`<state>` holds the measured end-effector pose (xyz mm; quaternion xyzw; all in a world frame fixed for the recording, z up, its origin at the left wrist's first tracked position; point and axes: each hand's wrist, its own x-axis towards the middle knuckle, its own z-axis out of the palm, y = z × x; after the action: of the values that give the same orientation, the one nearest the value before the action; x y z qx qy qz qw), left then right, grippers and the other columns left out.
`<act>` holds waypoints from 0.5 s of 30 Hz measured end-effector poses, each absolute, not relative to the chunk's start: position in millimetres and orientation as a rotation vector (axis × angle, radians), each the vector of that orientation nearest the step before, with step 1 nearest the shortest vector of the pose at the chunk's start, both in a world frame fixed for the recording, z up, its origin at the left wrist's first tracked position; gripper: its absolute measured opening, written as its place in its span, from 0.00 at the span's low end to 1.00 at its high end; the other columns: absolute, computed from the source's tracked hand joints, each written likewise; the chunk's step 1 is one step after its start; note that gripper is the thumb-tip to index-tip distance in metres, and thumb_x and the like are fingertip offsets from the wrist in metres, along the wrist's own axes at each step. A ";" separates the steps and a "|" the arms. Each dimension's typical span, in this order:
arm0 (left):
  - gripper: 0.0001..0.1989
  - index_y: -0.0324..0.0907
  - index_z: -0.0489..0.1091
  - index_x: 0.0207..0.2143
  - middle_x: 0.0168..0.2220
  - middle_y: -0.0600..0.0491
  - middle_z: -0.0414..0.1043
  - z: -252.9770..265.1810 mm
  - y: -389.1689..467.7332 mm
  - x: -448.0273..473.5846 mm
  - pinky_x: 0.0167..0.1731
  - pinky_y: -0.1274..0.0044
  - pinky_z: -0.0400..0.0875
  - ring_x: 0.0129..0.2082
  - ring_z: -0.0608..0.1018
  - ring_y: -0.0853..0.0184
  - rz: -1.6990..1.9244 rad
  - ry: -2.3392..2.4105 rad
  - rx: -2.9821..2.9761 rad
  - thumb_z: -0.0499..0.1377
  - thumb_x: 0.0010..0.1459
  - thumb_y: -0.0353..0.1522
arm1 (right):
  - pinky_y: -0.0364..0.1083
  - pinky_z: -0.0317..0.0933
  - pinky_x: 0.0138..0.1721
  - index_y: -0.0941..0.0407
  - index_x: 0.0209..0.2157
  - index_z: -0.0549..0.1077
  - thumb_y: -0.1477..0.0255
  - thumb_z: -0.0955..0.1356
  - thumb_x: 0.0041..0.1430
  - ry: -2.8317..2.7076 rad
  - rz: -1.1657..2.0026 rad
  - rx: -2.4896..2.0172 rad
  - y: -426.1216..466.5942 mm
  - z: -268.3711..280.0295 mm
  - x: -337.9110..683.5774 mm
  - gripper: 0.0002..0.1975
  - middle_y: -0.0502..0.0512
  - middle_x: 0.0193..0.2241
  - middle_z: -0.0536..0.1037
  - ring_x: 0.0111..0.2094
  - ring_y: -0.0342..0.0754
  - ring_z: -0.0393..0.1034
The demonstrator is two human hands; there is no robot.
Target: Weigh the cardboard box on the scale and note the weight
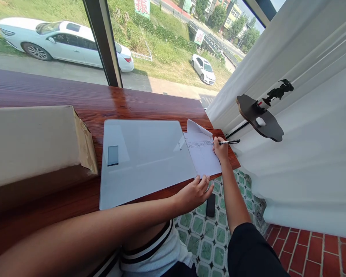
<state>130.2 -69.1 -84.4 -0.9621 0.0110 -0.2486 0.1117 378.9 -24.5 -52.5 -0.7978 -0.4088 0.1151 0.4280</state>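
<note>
At nine o'clock in the view one cardboard box (31, 144) lies on the dark red wooden bench (75, 96), its taped end turned toward the middle. Just right of it, near the centre, one pale glass board (144, 161) lies flat on the bench, with one small grey rectangle (113, 155) on its left part. From seven o'clock the bare left forearm crosses the lower half of the view; the left hand (193, 192) rests at the near edge of the bench, fingers loosely spread and pressing down on the near corner of the paper. There is one sheet of paper (203, 154), lying at three o'clock from the board and overlapping its right edge; its far corner is folded up and a few lines of small writing run across its upper part. At the paper's right edge the right hand (220, 148) is closed in a pinch on one black pen (229, 142), the tip toward the written lines and the barrel pointing toward three o'clock. Below the bench, at six o'clock from the paper, one dark phone (210, 205) lies on the green patterned floor tiles (207, 234). Farther right, one dark cloud-shaped plaque (259, 117) stands out from the white curtain (305, 134). Through the window at twelve o'clock two white cars (63, 42) are parked.
</note>
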 end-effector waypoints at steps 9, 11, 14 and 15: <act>0.22 0.36 0.66 0.60 0.57 0.36 0.72 -85.4 -69.6 130.5 0.51 0.64 0.67 0.55 0.75 0.56 -0.747 0.030 -2.784 0.49 0.67 0.32 | 0.41 0.56 0.24 0.56 0.22 0.62 0.63 0.62 0.63 -1.045 0.261 -1.998 -23.6 -54.8 381.4 0.17 0.49 0.15 0.65 0.18 0.41 0.60; 0.22 0.37 0.65 0.61 0.57 0.37 0.72 -85.2 -69.7 130.2 0.51 0.64 0.67 0.55 0.75 0.56 -0.740 0.026 -2.769 0.48 0.67 0.32 | 0.41 0.55 0.22 0.56 0.23 0.62 0.62 0.62 0.63 -1.015 0.278 -1.993 -24.2 -52.7 379.4 0.17 0.49 0.14 0.65 0.17 0.41 0.59; 0.22 0.38 0.65 0.61 0.58 0.39 0.72 -84.1 -69.7 130.0 0.51 0.65 0.67 0.55 0.75 0.57 -0.725 0.011 -2.760 0.48 0.67 0.33 | 0.42 0.54 0.19 0.55 0.24 0.61 0.61 0.61 0.64 -0.941 0.304 -1.980 -24.8 -49.2 376.0 0.17 0.48 0.14 0.65 0.15 0.42 0.58; 0.22 0.39 0.66 0.61 0.58 0.39 0.72 -83.7 -69.7 129.9 0.51 0.65 0.67 0.55 0.75 0.58 -0.723 0.008 -2.758 0.47 0.67 0.33 | 0.42 0.54 0.19 0.55 0.24 0.61 0.61 0.61 0.64 -0.929 0.307 -1.977 -24.8 -48.5 375.3 0.17 0.48 0.14 0.65 0.15 0.42 0.59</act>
<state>129.9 -69.7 -83.7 -0.9572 0.0027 -0.2508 0.1446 375.3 -24.8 -48.5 -0.8001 -0.3758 0.1242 0.4508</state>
